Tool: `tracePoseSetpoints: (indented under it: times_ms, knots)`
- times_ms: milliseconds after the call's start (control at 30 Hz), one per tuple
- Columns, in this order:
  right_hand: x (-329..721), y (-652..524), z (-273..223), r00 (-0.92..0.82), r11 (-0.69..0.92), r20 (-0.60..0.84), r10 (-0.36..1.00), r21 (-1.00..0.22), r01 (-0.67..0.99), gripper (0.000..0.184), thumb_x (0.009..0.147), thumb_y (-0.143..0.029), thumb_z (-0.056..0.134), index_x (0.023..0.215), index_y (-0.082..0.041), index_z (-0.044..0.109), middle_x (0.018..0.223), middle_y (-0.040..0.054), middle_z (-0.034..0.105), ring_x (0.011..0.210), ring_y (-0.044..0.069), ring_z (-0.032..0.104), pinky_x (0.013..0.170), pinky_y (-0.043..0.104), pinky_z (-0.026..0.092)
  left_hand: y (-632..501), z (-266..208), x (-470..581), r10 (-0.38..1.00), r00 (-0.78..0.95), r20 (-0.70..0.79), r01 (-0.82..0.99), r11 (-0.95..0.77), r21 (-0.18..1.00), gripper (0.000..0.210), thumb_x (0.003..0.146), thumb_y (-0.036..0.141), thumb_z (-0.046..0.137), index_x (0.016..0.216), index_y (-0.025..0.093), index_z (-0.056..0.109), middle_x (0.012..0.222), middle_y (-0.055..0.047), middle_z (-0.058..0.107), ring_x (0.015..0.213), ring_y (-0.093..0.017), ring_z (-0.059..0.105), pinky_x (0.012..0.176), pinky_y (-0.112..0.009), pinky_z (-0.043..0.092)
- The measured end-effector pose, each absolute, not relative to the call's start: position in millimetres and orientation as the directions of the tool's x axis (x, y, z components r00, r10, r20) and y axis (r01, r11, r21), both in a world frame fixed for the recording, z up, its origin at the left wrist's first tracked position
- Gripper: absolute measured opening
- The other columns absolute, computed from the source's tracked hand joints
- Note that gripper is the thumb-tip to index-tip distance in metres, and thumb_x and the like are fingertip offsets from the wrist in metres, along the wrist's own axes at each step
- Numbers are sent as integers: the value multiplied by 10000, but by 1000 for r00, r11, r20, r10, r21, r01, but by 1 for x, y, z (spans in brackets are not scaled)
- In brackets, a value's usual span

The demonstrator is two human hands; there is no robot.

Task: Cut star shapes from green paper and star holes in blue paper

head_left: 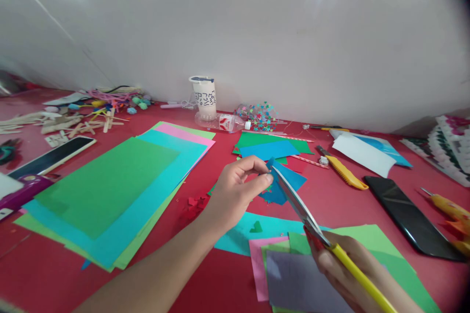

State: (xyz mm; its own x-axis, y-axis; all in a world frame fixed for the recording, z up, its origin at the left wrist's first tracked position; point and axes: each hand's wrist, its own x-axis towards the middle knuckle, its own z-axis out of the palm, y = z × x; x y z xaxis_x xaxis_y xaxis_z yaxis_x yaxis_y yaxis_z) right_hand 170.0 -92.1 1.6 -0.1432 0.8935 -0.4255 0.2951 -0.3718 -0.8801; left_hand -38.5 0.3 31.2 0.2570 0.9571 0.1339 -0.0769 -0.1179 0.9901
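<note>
My left hand [242, 183] is closed in a pinch on a small blue paper piece [270, 162], just above the table's middle. In my right hand [348, 264] are scissors with yellow handles [299, 203], their blades pointing up and left. The blade tips reach the held paper beside my left fingertips; whether they touch it, I cannot tell. Below the blades lie a cut blue paper sheet [292, 186] and small star-like scraps. A pile of red paper cutouts [194, 207] is left of my left wrist. Under my right hand are stacked coloured sheets [290, 274].
A large stack of coloured paper [110, 181] lies left, near a phone [55, 156] and wooden sticks [22, 120]. Behind stand a white cup [204, 98] and a lying plastic bottle [225, 122]. Right are a yellow utility knife [345, 171], a black phone [411, 215] and a screwdriver-like tool [448, 208].
</note>
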Motion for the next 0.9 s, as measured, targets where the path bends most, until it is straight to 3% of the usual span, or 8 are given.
tracePoseSetpoints:
  times_ms: [200, 400, 567, 700, 800, 900]
  knots:
    - [170, -92, 0, -211, -293, -356, 910, -914, 279, 609, 721, -842, 503, 729, -233, 515, 464, -86, 377, 369, 86, 274, 371, 245, 172, 0, 29, -39, 949, 282, 138, -54, -128, 990, 100, 816, 241, 624, 735, 205, 577, 785, 19, 513, 722, -130, 484, 671, -248, 411]
    - [169, -92, -5, -167, -284, -344, 924, -910, 302, 609, 705, -850, 507, 660, -248, 427, 500, -67, 420, 345, 76, 291, 324, 239, 131, -1, 29, -38, 950, 287, 125, -51, -115, 992, 88, 821, 227, 616, 741, 198, 594, 780, 19, 537, 702, -120, 497, 651, -242, 411]
    - [169, -88, -8, -152, -227, -285, 946, -921, 317, 561, 773, -778, 528, 645, -235, 467, 389, -116, 333, 310, 57, 202, 334, 233, 103, 2, 25, -35, 966, 251, 64, -129, -32, 991, 69, 794, 224, 657, 742, 189, 628, 730, 28, 559, 687, -107, 505, 641, -220, 410]
    - [173, -80, -9, -81, -174, -211, 974, -931, 322, 474, 838, -673, 533, 671, -231, 490, 366, -125, 349, 308, 68, 251, 369, 225, 196, 0, 18, -27, 956, 288, -45, -145, 90, 985, 99, 769, 244, 694, 719, 182, 635, 684, 34, 575, 658, -99, 519, 642, -215, 407]
    - [175, -75, -11, -20, -167, -183, 983, -930, 327, 465, 861, -551, 566, 529, -260, 421, 331, -90, 374, 323, 109, 370, 383, 241, 306, -7, 13, -18, 916, 387, -110, -108, 163, 981, 101, 765, 250, 695, 720, 175, 644, 698, 21, 609, 668, -109, 550, 667, -229, 421]
    - [175, -74, -15, 26, -158, -158, 987, -935, 318, 562, 876, -450, 574, 406, -286, 311, 307, -74, 365, 306, 112, 386, 410, 262, 373, -11, 10, -13, 871, 475, -126, -16, 151, 988, 112, 773, 269, 687, 730, 174, 645, 691, 20, 594, 671, -120, 551, 665, -238, 423]
